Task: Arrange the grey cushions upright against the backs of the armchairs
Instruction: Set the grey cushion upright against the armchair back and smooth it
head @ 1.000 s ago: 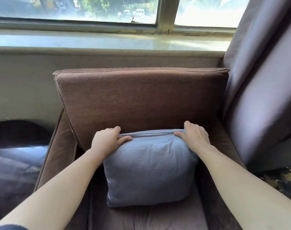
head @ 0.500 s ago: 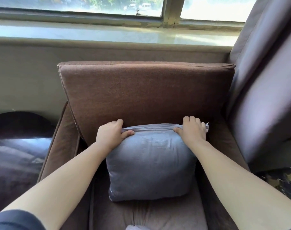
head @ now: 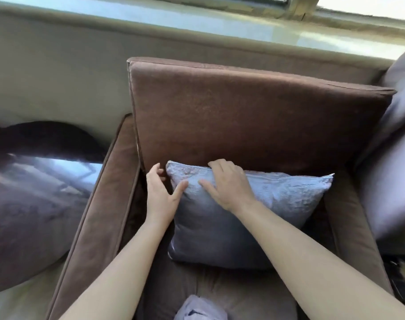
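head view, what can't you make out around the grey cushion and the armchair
All in the head view:
Fingertips of the right hand: hidden behind the top edge of the grey cushion.
Whether the cushion touches the armchair back: hidden by the cushion.
Pale object: cut by the bottom edge.
Dark shape at left: blurred.

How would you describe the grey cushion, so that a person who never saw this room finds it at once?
Below the window sill stands a brown armchair. On its seat, a grey cushion stands upright against the brown backrest, with the left hand and right hand at its top left corner. It is the only pale blue-grey square among brown upholstery.
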Available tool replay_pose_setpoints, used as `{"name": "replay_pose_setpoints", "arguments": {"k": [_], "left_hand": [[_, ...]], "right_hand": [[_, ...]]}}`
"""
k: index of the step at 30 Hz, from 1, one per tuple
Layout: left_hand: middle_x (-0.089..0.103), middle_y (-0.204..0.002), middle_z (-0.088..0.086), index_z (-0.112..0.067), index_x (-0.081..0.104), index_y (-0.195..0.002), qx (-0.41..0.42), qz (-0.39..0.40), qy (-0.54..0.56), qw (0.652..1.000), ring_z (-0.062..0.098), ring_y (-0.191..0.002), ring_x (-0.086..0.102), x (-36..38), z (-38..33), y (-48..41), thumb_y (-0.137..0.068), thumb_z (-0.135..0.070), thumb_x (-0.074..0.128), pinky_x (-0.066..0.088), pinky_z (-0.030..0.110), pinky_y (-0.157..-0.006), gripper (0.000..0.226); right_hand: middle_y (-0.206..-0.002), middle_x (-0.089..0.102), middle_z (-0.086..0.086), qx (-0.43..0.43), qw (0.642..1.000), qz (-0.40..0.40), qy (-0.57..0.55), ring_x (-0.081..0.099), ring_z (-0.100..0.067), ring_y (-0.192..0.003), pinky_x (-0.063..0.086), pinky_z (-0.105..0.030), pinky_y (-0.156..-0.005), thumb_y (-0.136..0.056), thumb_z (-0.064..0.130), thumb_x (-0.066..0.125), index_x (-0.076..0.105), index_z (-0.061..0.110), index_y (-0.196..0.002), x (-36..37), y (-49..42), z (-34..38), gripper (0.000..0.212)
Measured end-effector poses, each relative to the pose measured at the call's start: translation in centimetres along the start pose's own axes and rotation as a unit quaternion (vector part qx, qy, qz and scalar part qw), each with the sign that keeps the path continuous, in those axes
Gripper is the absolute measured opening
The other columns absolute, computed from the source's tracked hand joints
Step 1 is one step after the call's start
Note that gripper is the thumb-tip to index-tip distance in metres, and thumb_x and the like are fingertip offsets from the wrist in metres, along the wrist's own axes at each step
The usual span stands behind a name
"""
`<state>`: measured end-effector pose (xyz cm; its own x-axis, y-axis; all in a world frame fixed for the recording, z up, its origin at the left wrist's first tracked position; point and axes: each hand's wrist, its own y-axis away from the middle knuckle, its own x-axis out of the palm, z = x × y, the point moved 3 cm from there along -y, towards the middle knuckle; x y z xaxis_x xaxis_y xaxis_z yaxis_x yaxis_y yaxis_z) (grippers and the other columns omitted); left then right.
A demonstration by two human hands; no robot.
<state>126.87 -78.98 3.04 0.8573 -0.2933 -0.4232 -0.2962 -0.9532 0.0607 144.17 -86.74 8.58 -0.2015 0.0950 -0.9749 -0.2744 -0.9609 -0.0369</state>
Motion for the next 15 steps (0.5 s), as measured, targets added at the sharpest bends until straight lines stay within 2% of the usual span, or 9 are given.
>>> {"name": "replay_pose_setpoints", "arguments": {"k": [3, 5, 7, 9, 13, 15], "left_hand": [[0.056, -0.127, -0.007, -0.019, 0.028, -0.147, -0.091, 0.064, 0.083, 0.99, 0.008, -0.117, 0.057, 0.9, 2.6, 1.6, -0.069, -0.075, 0.064, 0.049, 0.035, -0.101, 0.102], [0.058, -0.128, -0.011, -0.027, 0.031, -0.145, -0.112, 0.104, 0.1, 0.983, 0.005, -0.118, 0.058, 1.5, 3.8, 2.3, -0.073, -0.073, 0.062, 0.05, 0.034, -0.101, 0.09], [0.055, -0.133, -0.017, -0.036, 0.033, -0.14, -0.1, 0.153, 0.098, 0.978, -0.004, -0.118, 0.056, 2.2, 4.3, 3.1, -0.077, -0.067, 0.065, 0.048, 0.02, -0.097, 0.077], [0.052, -0.131, -0.025, -0.039, 0.033, -0.138, -0.095, 0.162, 0.105, 0.977, -0.012, -0.117, 0.052, 3.0, 4.8, 3.9, -0.073, -0.067, 0.067, 0.045, 0.011, -0.092, 0.079], [0.061, -0.121, -0.017, -0.031, 0.041, -0.133, -0.163, 0.107, 0.123, 0.973, 0.001, -0.111, 0.06, 4.6, 7.1, 5.4, -0.063, -0.076, 0.068, 0.05, 0.037, -0.099, 0.087], [0.061, -0.121, -0.017, -0.029, 0.04, -0.134, -0.187, 0.104, 0.126, 0.969, 0.003, -0.112, 0.06, 5.3, 8.2, 5.8, -0.061, -0.079, 0.066, 0.049, 0.038, -0.1, 0.092]], "right_hand": [[-0.113, 0.062, -0.004, -0.036, 0.996, 0.06, 0.055, 0.057, -0.027, -0.104, 0.043, -0.043, -0.089, -0.084, 0.071, 0.032, 0.054, 0.013, -0.12, 1.1, -1.9, 3.2, 0.072], [-0.11, 0.062, -0.003, -0.036, 0.995, 0.077, 0.06, 0.057, -0.026, -0.103, 0.041, -0.042, -0.086, -0.087, 0.067, 0.041, 0.053, 0.014, -0.115, 1.3, -3.0, 3.9, 0.06], [-0.101, 0.062, -0.002, -0.039, 0.995, 0.068, 0.055, 0.057, -0.025, -0.097, 0.036, -0.038, -0.077, -0.092, 0.058, 0.046, 0.05, 0.017, -0.099, 1.5, -3.8, 3.9, 0.043], [-0.092, 0.06, 0.0, -0.033, 0.997, 0.051, 0.04, 0.056, -0.024, -0.089, 0.03, -0.035, -0.071, -0.096, 0.05, 0.046, 0.042, 0.02, -0.089, 1.6, -4.4, 3.7, 0.032], [-0.075, 0.05, 0.006, -0.003, 1.0, 0.015, 0.008, 0.054, -0.023, -0.072, 0.029, -0.036, -0.067, -0.099, 0.042, 0.044, 0.037, 0.02, -0.082, 2.4, -5.3, 3.3, 0.029], [-0.071, 0.048, 0.007, 0.004, 1.0, 0.001, -0.001, 0.048, -0.021, -0.066, 0.032, -0.037, -0.067, -0.099, 0.039, 0.046, 0.037, 0.02, -0.08, 2.6, -5.5, 3.2, 0.029]]}}
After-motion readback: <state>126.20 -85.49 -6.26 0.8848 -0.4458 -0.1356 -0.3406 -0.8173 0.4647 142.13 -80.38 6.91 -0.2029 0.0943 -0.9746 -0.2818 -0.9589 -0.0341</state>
